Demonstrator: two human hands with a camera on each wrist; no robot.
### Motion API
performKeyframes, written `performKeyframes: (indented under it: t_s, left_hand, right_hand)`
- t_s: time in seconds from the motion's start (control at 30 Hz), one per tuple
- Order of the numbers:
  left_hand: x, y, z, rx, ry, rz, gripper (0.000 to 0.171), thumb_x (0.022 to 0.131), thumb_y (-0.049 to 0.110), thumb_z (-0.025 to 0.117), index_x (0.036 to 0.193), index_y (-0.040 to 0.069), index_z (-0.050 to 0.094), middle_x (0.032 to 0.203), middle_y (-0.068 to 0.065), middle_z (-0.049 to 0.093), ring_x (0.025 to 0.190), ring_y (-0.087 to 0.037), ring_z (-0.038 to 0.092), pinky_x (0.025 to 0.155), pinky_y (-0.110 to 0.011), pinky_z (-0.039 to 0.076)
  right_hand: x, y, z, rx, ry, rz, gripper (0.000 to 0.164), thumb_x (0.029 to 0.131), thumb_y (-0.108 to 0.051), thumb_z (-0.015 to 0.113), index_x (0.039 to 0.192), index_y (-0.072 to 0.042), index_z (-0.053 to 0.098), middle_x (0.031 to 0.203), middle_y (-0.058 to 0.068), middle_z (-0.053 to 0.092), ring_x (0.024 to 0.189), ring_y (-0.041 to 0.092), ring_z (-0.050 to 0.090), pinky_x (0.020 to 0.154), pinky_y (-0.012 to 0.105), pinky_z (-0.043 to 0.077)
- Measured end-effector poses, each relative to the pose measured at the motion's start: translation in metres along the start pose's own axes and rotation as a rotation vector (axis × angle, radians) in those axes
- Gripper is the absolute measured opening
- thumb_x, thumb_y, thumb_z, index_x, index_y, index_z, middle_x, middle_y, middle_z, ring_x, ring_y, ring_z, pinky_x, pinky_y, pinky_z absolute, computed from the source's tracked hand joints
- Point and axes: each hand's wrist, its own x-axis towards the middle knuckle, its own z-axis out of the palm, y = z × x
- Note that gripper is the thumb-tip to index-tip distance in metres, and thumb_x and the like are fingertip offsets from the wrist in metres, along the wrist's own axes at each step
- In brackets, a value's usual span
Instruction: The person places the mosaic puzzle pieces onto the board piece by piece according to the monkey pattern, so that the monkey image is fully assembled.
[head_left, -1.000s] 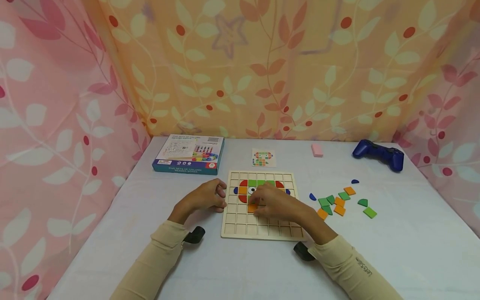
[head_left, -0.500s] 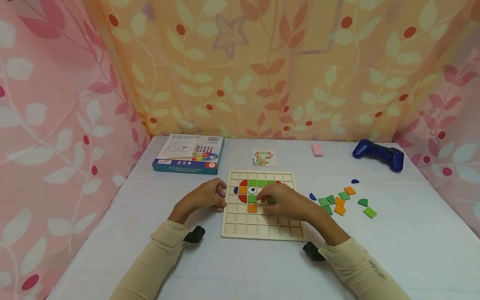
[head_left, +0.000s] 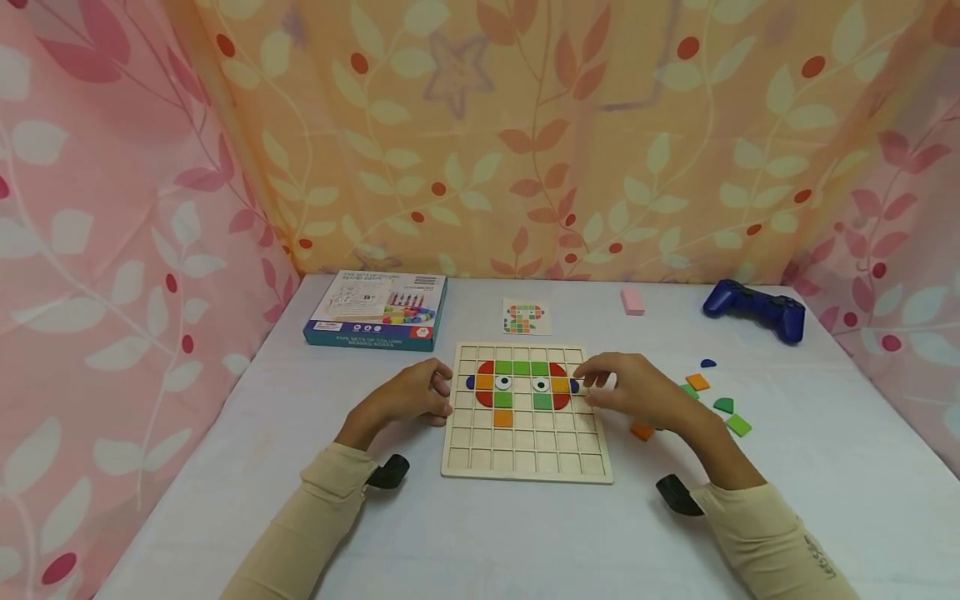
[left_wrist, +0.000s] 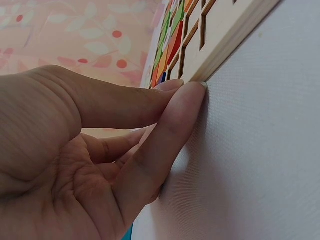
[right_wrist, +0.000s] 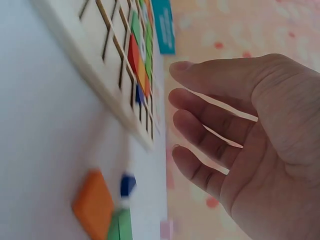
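A wooden grid board (head_left: 525,458) lies on the white table. Set in its cells are green, red, orange and blue pieces and two eye pieces (head_left: 541,384). My left hand (head_left: 407,392) stays at the board's left side, its fingertips touching the edge (left_wrist: 212,62) in the left wrist view. Over the board's right edge hovers my right hand (head_left: 637,387), fingers apart and holding nothing. Beyond it, loose orange (head_left: 697,382), green (head_left: 738,425) and blue (head_left: 708,363) pieces lie scattered, some hidden by the hand.
A picture card (head_left: 527,317) lies behind the board. To its left is a flat box (head_left: 375,310) with a paper on top. A pink block (head_left: 632,302) and a blue game controller (head_left: 756,311) sit at the back right.
My right hand has moved right, from over the middle of the board to its right edge, uncovering the right eye piece and an orange square. The left hand has stayed in place.
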Motion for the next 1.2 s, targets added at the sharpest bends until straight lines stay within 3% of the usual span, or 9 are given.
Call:
performKeyframes:
  t_s: [0.2, 0.6, 0.9, 1.2]
  left_hand:
    - [0.001, 0.0, 0.0, -0.004, 0.0, -0.002, 0.059, 0.09, 0.001, 0.079, 0.143, 0.002, 0.053, 0.117, -0.013, 0.061, 0.087, -0.02, 0.066, 0.077, -0.026, 0.062]
    - [0.0, -0.001, -0.001, -0.016, -0.014, 0.013, 0.058, 0.091, 0.0, 0.078, 0.143, 0.001, 0.052, 0.118, -0.014, 0.06, 0.087, -0.02, 0.066, 0.077, -0.027, 0.063]
    - [0.0, -0.001, -0.001, -0.011, -0.007, 0.012, 0.058, 0.092, 0.001, 0.078, 0.143, 0.001, 0.051, 0.118, -0.014, 0.06, 0.088, -0.02, 0.065, 0.078, -0.027, 0.063]
    - [0.002, -0.003, 0.0, -0.018, -0.015, 0.021, 0.058, 0.091, 0.0, 0.078, 0.143, 0.0, 0.052, 0.117, -0.015, 0.06, 0.086, -0.02, 0.066, 0.076, -0.026, 0.063]
  right_hand:
    - [-0.007, 0.021, -0.019, -0.01, 0.046, 0.069, 0.037, 0.095, -0.019, 0.079, 0.129, -0.008, 0.073, 0.113, 0.006, 0.072, 0.104, 0.024, 0.061, 0.085, 0.036, 0.053]
    - [-0.024, 0.067, -0.046, -0.01, 0.037, 0.246, 0.043, 0.096, -0.027, 0.076, 0.135, -0.01, 0.071, 0.122, 0.012, 0.07, 0.11, 0.031, 0.059, 0.083, 0.034, 0.053]
    - [-0.04, 0.099, -0.062, -0.021, 0.04, 0.272, 0.045, 0.095, -0.022, 0.076, 0.136, -0.005, 0.069, 0.121, 0.018, 0.069, 0.108, 0.034, 0.061, 0.083, 0.04, 0.057]
    - [-0.053, 0.122, -0.07, 0.004, 0.0, 0.34, 0.055, 0.088, -0.012, 0.077, 0.14, -0.002, 0.065, 0.125, 0.02, 0.068, 0.113, 0.037, 0.06, 0.094, 0.052, 0.057]
